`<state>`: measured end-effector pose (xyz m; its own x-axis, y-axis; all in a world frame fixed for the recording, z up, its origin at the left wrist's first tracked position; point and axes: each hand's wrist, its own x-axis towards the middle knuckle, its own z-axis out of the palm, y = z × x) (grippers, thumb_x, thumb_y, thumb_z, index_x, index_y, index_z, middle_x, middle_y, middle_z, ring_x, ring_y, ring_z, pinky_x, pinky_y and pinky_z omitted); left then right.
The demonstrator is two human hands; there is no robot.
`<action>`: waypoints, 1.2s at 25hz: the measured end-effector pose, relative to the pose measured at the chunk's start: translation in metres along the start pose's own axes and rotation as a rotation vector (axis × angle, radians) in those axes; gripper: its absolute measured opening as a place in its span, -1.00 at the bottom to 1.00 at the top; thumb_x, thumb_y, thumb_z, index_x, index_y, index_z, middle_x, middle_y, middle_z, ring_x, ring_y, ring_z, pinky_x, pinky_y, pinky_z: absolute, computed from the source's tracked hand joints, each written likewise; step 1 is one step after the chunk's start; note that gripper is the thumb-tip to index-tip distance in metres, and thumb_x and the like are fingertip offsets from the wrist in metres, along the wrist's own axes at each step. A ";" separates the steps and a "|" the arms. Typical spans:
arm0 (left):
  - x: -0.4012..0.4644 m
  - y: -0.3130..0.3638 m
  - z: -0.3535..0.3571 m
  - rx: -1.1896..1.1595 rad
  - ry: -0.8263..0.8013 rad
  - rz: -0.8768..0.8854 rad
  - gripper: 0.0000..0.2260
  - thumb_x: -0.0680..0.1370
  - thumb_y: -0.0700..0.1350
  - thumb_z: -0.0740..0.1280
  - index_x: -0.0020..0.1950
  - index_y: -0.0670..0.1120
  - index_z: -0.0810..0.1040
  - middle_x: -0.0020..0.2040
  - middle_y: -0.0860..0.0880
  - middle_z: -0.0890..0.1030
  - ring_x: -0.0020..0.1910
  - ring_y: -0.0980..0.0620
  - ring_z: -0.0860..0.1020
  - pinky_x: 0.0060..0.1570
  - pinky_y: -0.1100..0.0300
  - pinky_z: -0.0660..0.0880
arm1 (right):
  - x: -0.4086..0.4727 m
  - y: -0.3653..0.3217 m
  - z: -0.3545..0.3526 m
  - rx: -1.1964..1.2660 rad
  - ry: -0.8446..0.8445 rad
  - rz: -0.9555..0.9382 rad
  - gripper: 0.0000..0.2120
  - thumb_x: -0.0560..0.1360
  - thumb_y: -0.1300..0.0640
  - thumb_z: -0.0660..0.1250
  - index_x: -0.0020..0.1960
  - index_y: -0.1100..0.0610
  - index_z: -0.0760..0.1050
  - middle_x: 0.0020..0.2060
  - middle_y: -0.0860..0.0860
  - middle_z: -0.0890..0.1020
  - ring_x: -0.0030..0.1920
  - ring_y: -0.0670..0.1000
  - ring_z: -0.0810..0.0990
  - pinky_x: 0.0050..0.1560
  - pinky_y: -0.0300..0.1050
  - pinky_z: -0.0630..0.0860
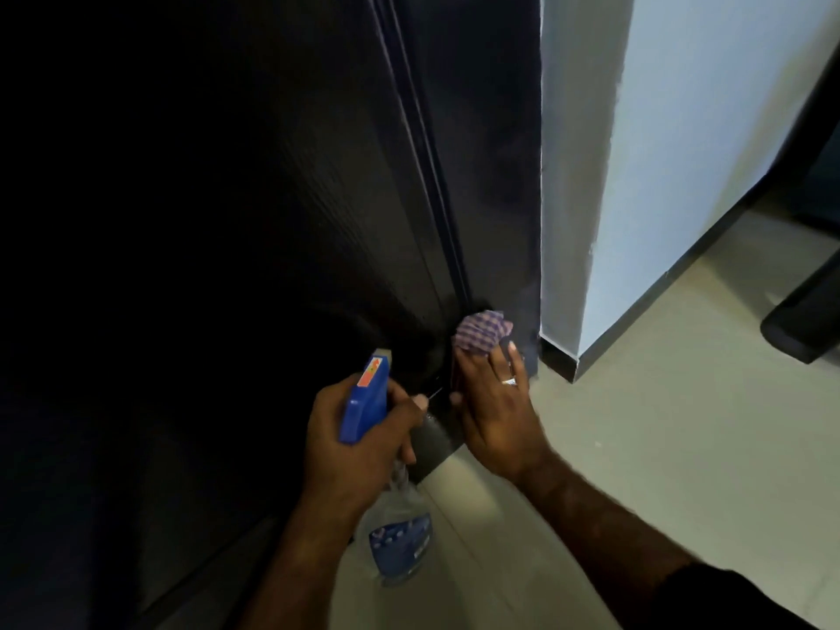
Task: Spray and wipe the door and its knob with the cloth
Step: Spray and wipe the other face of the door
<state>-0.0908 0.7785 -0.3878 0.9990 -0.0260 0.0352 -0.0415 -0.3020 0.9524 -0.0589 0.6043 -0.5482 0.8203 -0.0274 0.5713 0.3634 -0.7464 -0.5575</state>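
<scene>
The checked cloth is pressed against the lower part of the dark door under the straight, slightly spread fingers of the right hand. The spray bottle is gripped by curled fingers of the left hand, beside the right thumb, its blue head up. The knob cannot be made out in the darkness, and the pale wall stands beyond the right fingertips

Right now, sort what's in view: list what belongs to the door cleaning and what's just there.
In use: spray bottle gripped by left hand; checked cloth pressed on dark door by right hand.

Just there: pale wall, tiled floor, dark object at right.
</scene>
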 end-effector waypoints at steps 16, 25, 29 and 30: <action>-0.012 -0.056 0.004 -0.020 -0.028 -0.031 -0.81 0.54 -0.31 0.51 -0.20 -0.21 0.54 -0.38 -0.32 0.54 -0.52 -0.12 0.52 -0.49 0.09 0.51 | -0.029 0.019 0.046 -0.171 0.005 0.088 -0.43 0.70 0.07 0.25 0.67 0.19 0.29 0.57 0.16 0.44 0.57 0.29 0.37 0.60 0.43 0.19; 0.016 -0.071 0.074 0.190 -0.309 -0.108 -0.57 0.34 0.12 0.59 -0.36 -0.19 0.50 -0.54 -0.11 0.53 -0.56 0.00 0.50 -0.45 0.03 0.55 | -0.043 0.029 0.062 0.348 0.314 0.661 -0.44 0.65 0.07 0.28 0.62 0.20 0.39 0.56 0.16 0.45 0.57 0.14 0.42 0.59 0.18 0.39; 0.038 -0.092 0.099 0.326 -0.355 -0.170 -0.73 0.40 -0.01 0.58 -0.35 -0.08 0.56 -0.49 0.02 0.59 -0.52 0.00 0.59 -0.44 0.07 0.62 | -0.031 0.041 0.042 1.042 0.610 1.117 -0.68 0.67 0.23 0.39 0.42 0.13 0.58 0.27 0.08 0.71 0.29 0.17 0.70 0.18 -0.04 0.69; 0.041 -0.098 0.103 0.379 -0.360 -0.164 -0.77 0.35 0.04 0.54 -0.30 -0.07 0.59 -0.45 -0.02 0.62 -0.47 -0.07 0.64 -0.41 -0.02 0.65 | -0.028 0.054 0.037 1.176 0.647 1.184 -0.71 0.68 0.25 0.35 0.39 0.20 0.60 0.23 0.12 0.73 0.29 0.21 0.70 0.16 -0.04 0.70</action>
<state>-0.0477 0.7088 -0.5111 0.9277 -0.2543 -0.2733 0.0453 -0.6500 0.7586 -0.0462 0.5892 -0.6170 0.6705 -0.5891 -0.4510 0.0983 0.6730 -0.7330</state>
